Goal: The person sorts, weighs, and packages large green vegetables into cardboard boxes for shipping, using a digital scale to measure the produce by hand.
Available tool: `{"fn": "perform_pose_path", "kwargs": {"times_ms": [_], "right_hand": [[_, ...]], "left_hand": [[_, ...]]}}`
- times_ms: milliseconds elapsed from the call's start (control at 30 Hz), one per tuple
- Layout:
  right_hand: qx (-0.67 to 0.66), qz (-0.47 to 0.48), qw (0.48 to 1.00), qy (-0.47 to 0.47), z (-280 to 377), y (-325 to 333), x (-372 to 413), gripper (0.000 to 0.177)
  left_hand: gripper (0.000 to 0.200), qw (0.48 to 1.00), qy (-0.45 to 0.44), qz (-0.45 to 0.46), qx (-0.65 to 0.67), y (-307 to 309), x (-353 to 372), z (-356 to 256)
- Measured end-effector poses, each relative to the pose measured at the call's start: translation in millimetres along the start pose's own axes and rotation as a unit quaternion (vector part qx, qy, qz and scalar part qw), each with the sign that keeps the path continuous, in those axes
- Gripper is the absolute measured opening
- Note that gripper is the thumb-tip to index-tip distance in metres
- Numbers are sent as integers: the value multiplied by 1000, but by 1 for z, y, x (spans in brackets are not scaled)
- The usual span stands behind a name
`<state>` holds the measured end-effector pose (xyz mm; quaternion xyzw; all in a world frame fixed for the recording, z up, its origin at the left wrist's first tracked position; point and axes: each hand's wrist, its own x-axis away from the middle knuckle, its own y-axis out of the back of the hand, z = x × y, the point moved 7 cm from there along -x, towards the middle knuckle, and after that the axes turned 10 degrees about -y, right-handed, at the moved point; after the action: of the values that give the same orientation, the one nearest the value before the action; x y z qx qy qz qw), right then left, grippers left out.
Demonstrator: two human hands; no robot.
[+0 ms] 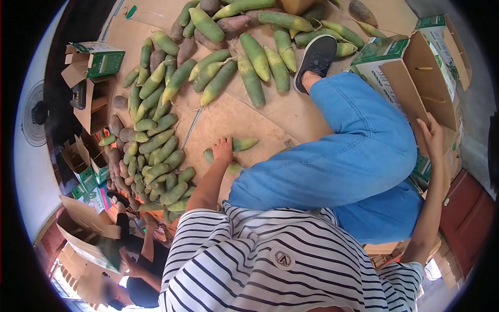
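Green radish (245, 144) lies near the bent leg (322, 161), on brown sheeting (260, 122), and the left hand (222, 151) rests over its middle; whether the fingers close around it, I cannot tell. To judge by its look, it is rather heavy, stiff and smooth, perhaps a little slippery, and it may bruise or crack if dropped. Thick middle is the better place to hold; the narrow tip gives less support. The right hand (430, 132) touches the edge of an open carton (410, 86), its tightness not clear. Farther away, a radish pile (161, 153) and loose radishes (253, 57) lie close together.
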<state>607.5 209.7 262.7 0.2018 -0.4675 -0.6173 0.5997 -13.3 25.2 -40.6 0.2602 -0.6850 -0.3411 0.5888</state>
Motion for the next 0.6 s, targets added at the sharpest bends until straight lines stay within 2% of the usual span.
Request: {"fn": "perform_pose_path", "kwargs": {"times_ms": [33,133,233,333,367,500,600], "right_hand": [[9,-2,1000,3,2,0,1,25],[1,23,1000,-11,5,-1,3,25],[22,26,999,9,22,0,4,26],[30,32,999,10,27,-1,5,28],[27,35,999,7,27,-1,5,28],[24,30,999,26,30,1,7,29],[33,18,999,29,24,1,9,29]], "left_hand": [[46,1000,-27,-10,-5,-9,-6,-2],[51,997,-22,68,-1,-3,-19,-16],[54,987,17,68,142,31,-22,-25],[56,945,-22,-89,313,76,-34,-42],[57,932,-53,-135,333,100,-37,-53],[60,851,-164,-316,386,240,-40,-117],[64,776,-297,-389,398,367,-19,-185]]}}
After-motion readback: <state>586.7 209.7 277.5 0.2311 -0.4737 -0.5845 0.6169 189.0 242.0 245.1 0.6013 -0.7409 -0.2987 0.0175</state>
